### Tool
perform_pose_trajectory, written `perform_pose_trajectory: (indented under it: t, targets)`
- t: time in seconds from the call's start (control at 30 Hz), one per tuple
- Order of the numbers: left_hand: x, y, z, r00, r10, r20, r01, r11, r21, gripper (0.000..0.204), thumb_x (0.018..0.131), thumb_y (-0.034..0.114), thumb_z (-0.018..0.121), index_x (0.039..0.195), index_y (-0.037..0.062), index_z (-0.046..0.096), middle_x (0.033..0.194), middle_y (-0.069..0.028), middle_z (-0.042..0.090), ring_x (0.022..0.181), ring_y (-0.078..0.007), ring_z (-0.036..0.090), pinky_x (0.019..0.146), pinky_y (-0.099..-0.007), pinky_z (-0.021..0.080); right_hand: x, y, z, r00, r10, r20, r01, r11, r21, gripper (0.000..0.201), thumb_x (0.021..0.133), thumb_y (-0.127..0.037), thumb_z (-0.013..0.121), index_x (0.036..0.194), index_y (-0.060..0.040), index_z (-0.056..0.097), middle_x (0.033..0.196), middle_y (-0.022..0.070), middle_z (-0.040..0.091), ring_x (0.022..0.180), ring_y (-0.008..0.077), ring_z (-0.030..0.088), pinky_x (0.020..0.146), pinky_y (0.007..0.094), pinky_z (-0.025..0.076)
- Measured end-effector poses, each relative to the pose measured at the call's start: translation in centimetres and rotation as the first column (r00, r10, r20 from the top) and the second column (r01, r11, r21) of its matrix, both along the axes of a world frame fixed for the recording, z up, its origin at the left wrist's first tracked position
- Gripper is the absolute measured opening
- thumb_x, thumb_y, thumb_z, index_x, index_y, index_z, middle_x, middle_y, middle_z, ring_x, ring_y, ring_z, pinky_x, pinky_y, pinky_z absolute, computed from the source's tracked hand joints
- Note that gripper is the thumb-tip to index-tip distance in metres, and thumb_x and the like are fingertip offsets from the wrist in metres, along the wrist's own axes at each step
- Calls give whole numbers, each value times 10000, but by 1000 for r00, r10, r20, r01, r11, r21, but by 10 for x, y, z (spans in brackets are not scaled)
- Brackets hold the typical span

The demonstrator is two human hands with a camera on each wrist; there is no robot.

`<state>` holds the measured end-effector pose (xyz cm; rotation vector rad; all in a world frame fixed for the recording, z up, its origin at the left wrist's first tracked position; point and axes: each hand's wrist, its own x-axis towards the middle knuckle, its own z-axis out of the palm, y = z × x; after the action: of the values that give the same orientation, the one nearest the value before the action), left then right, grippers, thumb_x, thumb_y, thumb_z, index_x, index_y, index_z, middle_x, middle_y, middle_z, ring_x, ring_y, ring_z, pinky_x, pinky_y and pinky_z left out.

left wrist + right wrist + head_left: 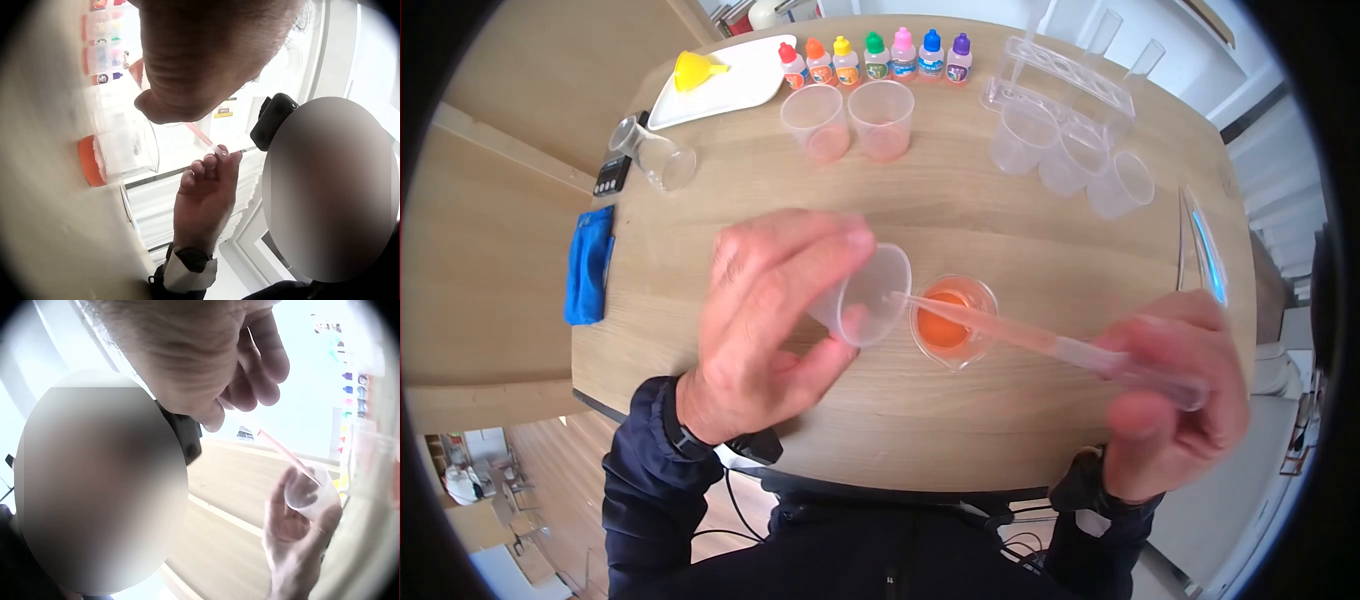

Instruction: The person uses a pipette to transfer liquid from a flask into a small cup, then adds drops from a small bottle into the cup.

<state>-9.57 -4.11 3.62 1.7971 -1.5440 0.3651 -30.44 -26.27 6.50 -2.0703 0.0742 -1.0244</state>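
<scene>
My left hand [765,310] grips a clear plastic cup [878,318], tilted with its mouth toward the right. In my right hand [1185,400] is a plastic dropper pipette [1020,335], pinched near its bulb. Pale orange liquid shows along the pipette's stem, and its thin tip reaches into the cup's mouth. Below the pipette a glass beaker [975,350] with orange liquid stands on the table. The right wrist view shows the pipette [284,452] slanting down into the cup [319,497] held by my left hand [297,550].
Two plastic cups [815,110] with pinkish liquid stand before a row of colored dropper bottles [876,62]. At back left are a white tray [740,95] with a yellow funnel [696,71], a flask [662,163] and a blue cloth [588,265]. Several cups [1072,165] and a test-tube rack [1070,75] stand right.
</scene>
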Motion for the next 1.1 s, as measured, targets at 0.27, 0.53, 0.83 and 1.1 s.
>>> perform_pose_trajectory:
  t: [0.27,0.53,0.83,1.1]
  targets:
    - [11,4,-5,998,57,14,-58,998,18,774,682,-100,833,1425,-4,639,1362,-204,724,1232,-381,687,1061,-471,521,-7,-9,14,994,-60,-93,60,998,-6,413,907,-325,923,1063,25,768,826,121,688,711,163,614,630,270,432]
    - [11,3,-6,999,34,23,-34,999,2,745,700,-88,844,1413,-4,647,1347,-209,729,1218,-381,692,1048,-468,526,-6,-12,11,999,-21,-26,20,999,-33,349,710,-71,1019,990,-2,822,766,130,745,640,187,661,553,274,425]
    - [-1,0,2,1000,-9,-18,8,999,-34,642,708,-62,861,1330,-3,712,1286,-191,745,1126,-345,715,953,-426,523,2,9,-2,1000,-6,27,5,999,38,505,856,-432,946,1098,-20,783,867,104,734,723,180,659,624,269,465]
    - [-9,-4,-2,996,-84,5,84,993,-79,587,740,-58,877,1301,3,717,1256,-193,749,1080,-350,718,925,-423,536,21,21,-7,992,117,-56,-122,989,-82,480,780,-295,1027,1087,-8,796,902,114,755,718,174,677,589,285,483]
